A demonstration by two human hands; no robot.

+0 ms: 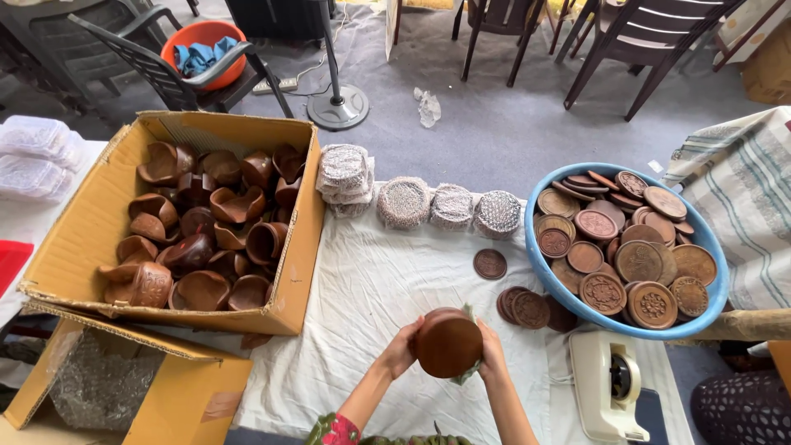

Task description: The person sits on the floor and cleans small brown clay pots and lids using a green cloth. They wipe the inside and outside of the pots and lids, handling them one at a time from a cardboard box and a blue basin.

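Both hands: my left hand and right hand clasp a brown clay pot.
Edges: cardboard box left, blue basin right.
Open room: white cloth between.

Daylight falls across a grey carpeted floor, where dark plastic chairs stand along the far side. A fan's round base sits near a power strip, and a white cloth covers the worktop.

bare cloth ahead; carton left, basin right
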